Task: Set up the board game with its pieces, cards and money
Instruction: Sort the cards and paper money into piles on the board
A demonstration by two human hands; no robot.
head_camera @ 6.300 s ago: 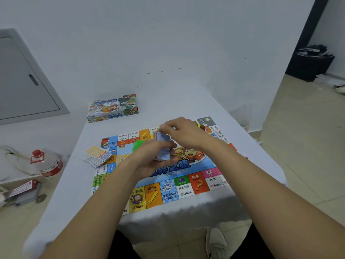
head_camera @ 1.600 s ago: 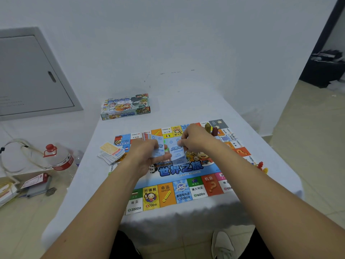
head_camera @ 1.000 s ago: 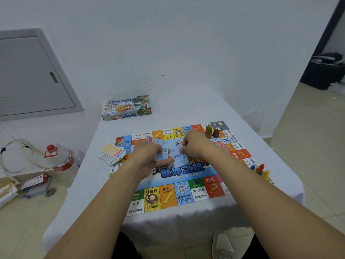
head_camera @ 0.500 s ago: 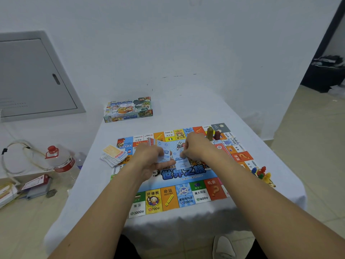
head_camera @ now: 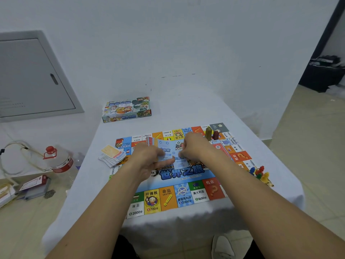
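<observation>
1. A game board (head_camera: 169,200) lies flat on the white-clothed worktop (head_camera: 89,193), its near edge close to the worktop's front edge.
2. Above the board's middle, the left hand (head_camera: 149,161) holds a fanned stack of play money (head_camera: 156,146), thumb across the notes in a closed grip.
3. The right hand (head_camera: 194,148) pinches one pale blue note (head_camera: 180,163) just beside that stack.
4. Coloured pawns (head_camera: 259,172) cluster by the board's right edge.
5. A pile of cards (head_camera: 112,156) rests at the board's left edge.
6. Two tall pieces (head_camera: 211,133) stand upright at the far right corner.
7. The game box (head_camera: 127,110) sits farther back on the worktop, apart from the board.
</observation>
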